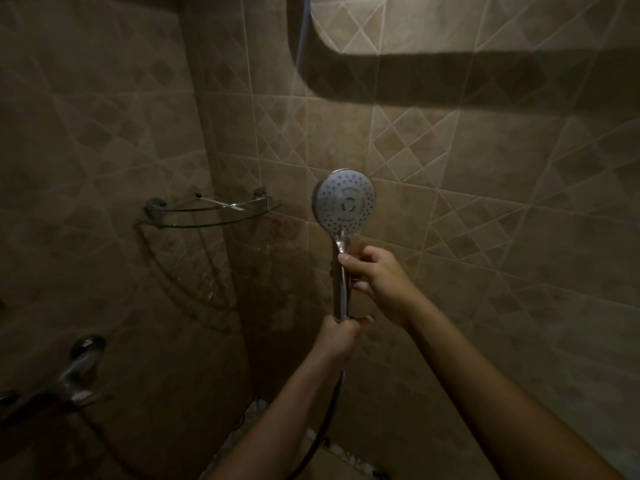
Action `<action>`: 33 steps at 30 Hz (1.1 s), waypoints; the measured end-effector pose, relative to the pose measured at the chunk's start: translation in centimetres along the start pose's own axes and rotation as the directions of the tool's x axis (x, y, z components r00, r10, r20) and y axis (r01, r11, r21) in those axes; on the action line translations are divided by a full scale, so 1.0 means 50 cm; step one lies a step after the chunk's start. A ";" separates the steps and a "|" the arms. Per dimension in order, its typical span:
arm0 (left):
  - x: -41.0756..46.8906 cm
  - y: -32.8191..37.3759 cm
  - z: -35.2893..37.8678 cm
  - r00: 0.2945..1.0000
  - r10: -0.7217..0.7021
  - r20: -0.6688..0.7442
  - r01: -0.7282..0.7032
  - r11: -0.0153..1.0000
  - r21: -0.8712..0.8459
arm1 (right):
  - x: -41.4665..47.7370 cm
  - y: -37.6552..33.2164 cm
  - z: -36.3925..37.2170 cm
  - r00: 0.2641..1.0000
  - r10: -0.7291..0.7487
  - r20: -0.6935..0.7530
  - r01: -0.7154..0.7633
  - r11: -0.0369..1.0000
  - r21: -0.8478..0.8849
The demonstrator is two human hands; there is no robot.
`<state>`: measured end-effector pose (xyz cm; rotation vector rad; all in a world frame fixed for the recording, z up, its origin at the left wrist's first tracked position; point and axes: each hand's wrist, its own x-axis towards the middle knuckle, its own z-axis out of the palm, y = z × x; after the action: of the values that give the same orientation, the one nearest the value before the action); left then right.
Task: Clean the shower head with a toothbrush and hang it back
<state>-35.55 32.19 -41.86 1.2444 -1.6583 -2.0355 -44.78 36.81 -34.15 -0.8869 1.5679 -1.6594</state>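
The shower head (344, 200) stood upright before the tiled wall (485, 202). The left hand (341, 336) curled its fingers round the handle's base, and the right hand (377, 275) gripped higher. The toothbrush (221, 203) lay apart on the glass corner shelf (207, 223), above the tap (78, 368).

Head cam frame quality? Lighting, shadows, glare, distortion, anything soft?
Head view: dim overall, the left wall darkest; a broad curved shadow crosses the upper tiles; the shower head face is the brightest area, with a glint on its chrome handle; tile lines bow toward the edges, wide-angle distortion; the faucet at lower left looks soft.
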 end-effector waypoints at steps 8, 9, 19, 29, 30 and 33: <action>-0.020 0.020 -0.002 0.999 0.033 0.026 -0.034 0.999 0.018 | -0.007 0.013 0.004 0.995 -0.086 -0.057 0.075 0.981 -0.178; -0.020 0.019 -0.004 0.998 0.041 0.038 -0.042 0.999 0.011 | -0.005 0.014 0.002 0.994 -0.086 -0.065 0.071 0.977 -0.202; -0.032 0.012 -0.002 0.996 0.075 0.056 -0.075 0.997 -0.006 | -0.008 0.008 -0.004 0.999 -0.017 0.043 0.018 0.999 -0.035; -0.047 0.005 -0.013 0.997 0.038 0.063 -0.037 0.999 -0.024 | -0.012 0.011 -0.007 0.992 -0.127 -0.018 0.118 0.955 -0.271; -0.045 0.003 -0.013 0.997 0.047 0.054 -0.047 0.999 -0.008 | -0.011 0.011 -0.008 0.992 -0.126 0.013 0.126 0.959 -0.253; -0.047 0.003 -0.012 0.993 0.091 0.075 -0.093 0.995 0.025 | -0.006 0.013 -0.007 0.994 -0.086 0.071 0.095 0.986 -0.135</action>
<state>-33.70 33.24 -40.64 1.0928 -1.7487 -2.0326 -44.90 37.22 -34.82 -1.0877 1.6348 -1.5823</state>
